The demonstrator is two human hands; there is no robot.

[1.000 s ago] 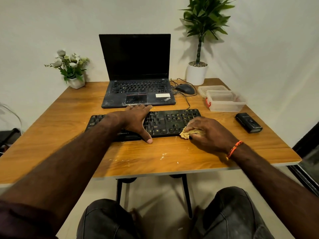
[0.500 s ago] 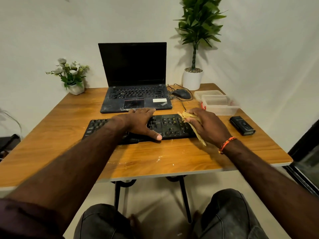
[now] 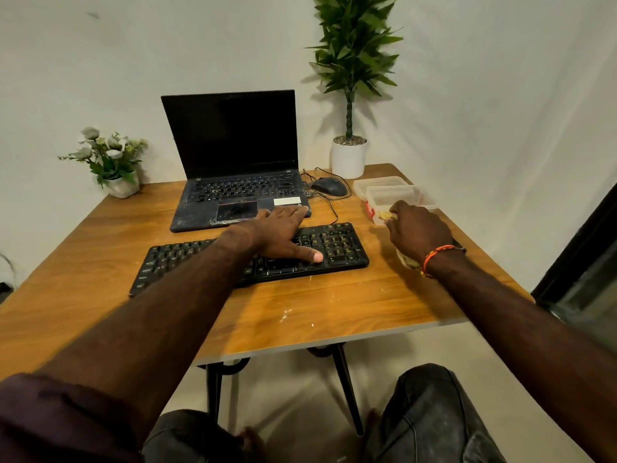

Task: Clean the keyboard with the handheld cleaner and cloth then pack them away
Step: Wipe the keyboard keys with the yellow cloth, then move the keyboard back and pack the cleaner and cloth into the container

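I judge packing step: right hand (image 3: 419, 228) clutches cloth (image 3: 405, 260) at clear container (image 3: 390, 195); left hand (image 3: 280, 235) flat on keyboard (image 3: 337, 243). Next: drop cloth inside.

A bare strip of the orange-brown wooden tabletop (image 3: 334, 305) runs along the near edge in front of the flat black keyboard (image 3: 337, 245), and a wider bare area lies to the keyboard's left, reaching back toward the small white pot of pale flowers (image 3: 110, 162) at the far left corner. Behind the keyboard the open black laptop (image 3: 230, 168) blocks the middle, with only a narrow gap between the two. The right side is crowded: a black mouse with its looping cable (image 3: 329, 186), a tall green plant in a white pot (image 3: 349, 158) and clear plastic containers (image 3: 384, 190) stand close together.
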